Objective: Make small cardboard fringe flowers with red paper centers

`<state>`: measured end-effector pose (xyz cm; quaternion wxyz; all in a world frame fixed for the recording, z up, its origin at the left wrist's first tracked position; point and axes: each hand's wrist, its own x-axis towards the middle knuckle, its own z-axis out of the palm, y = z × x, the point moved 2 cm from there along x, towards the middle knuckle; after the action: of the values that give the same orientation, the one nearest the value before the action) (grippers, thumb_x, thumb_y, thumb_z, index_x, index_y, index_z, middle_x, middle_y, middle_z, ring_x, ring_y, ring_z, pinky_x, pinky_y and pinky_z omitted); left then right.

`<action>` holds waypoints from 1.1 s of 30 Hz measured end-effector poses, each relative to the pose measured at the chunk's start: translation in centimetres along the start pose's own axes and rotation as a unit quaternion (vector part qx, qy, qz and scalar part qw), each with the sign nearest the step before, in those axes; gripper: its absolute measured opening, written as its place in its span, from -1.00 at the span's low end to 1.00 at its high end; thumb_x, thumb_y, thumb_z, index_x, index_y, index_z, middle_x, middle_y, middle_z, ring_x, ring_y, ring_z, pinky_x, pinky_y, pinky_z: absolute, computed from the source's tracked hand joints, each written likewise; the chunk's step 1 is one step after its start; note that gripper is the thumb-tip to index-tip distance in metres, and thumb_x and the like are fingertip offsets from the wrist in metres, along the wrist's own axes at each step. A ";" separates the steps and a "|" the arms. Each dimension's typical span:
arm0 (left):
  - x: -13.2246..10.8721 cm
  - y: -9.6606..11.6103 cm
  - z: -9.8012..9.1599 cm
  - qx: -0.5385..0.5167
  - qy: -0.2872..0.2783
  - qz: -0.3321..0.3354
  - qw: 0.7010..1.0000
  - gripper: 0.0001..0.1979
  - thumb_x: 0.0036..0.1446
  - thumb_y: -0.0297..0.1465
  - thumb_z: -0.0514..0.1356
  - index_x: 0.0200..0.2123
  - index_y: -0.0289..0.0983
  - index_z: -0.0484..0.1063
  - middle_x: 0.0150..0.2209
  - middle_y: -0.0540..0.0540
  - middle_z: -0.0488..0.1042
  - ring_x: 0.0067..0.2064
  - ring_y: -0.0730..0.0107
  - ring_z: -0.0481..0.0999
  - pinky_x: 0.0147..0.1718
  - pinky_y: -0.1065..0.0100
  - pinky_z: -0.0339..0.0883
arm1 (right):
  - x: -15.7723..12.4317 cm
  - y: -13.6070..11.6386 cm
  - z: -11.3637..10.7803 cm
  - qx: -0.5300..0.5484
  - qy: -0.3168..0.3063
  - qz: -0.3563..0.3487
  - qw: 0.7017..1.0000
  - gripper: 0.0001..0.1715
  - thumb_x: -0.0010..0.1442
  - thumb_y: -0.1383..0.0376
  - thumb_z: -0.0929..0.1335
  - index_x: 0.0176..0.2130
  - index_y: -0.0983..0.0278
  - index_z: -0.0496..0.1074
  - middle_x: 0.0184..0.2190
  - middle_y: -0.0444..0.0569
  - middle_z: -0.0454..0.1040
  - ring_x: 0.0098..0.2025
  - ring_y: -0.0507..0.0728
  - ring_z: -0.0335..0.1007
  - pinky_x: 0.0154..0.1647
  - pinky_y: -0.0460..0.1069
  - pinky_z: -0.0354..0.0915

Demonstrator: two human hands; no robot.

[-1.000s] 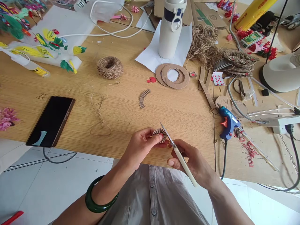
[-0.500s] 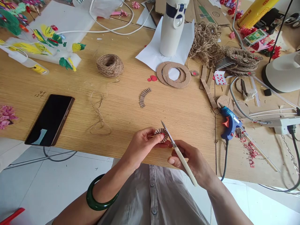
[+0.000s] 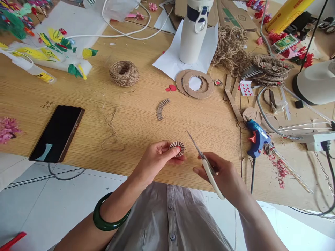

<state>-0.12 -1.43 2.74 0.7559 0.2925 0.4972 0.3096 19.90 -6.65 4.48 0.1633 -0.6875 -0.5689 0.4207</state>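
My left hand (image 3: 154,164) is pinching the cardboard rosette (image 3: 177,149); my right hand (image 3: 222,176) is gripping the knife (image 3: 213,183), pointing up-left, now moved off the rosette.

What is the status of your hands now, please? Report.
Left hand pinching pleated cardboard rosette. Right hand gripping white-handled blade, tip apart from rosette.

The left hand (image 3: 154,164) pinches a little round of folded brown card (image 3: 177,149) with a red middle. The right hand (image 3: 222,176) grips a white-handled cutting tool (image 3: 213,179) near it, not touching. A blue glue gun (image 3: 258,137) lies on the wooden table (image 3: 204,122), off to the right.
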 end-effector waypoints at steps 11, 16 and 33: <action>1.0 0.0 -0.8 -0.064 -0.005 0.029 0.998 -0.76 0.10 -0.32 0.32 -0.29 -0.41 0.61 -0.25 -0.24 0.65 -0.18 0.18 0.66 -0.09 0.22 0.53 | 2.8 1.6 -2.4 -0.393 0.200 -0.086 0.893 -0.66 0.19 0.33 0.33 -0.02 0.31 0.41 -0.30 0.08 0.61 -0.23 0.28 0.48 -0.38 0.02 0.22; 1.4 0.2 -0.7 -0.119 -0.020 0.032 0.992 -0.80 0.13 -0.36 0.27 -0.28 -0.40 0.59 -0.20 -0.25 0.65 -0.10 0.14 0.65 -0.01 0.17 0.50 | 2.3 1.2 -3.2 -0.439 0.191 -0.090 0.873 -0.65 0.24 0.30 0.35 0.03 0.26 0.46 -0.29 0.06 0.59 -0.22 0.29 0.49 -0.43 0.03 0.20; 1.2 1.4 0.4 -0.121 -0.039 0.048 0.991 -0.80 0.15 -0.34 0.27 -0.29 -0.38 0.60 -0.17 -0.22 0.65 -0.12 0.14 0.64 -0.02 0.12 0.51 | 7.2 -4.6 1.8 0.182 0.072 -0.106 0.975 -0.81 0.18 0.20 0.38 -0.40 0.26 0.46 -0.51 -0.11 0.49 -0.50 0.02 0.34 -0.53 -0.08 0.27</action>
<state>0.36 0.31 3.24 0.7888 0.2340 0.4118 0.3917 15.55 0.91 3.80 0.3701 -0.6100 -0.5393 0.4474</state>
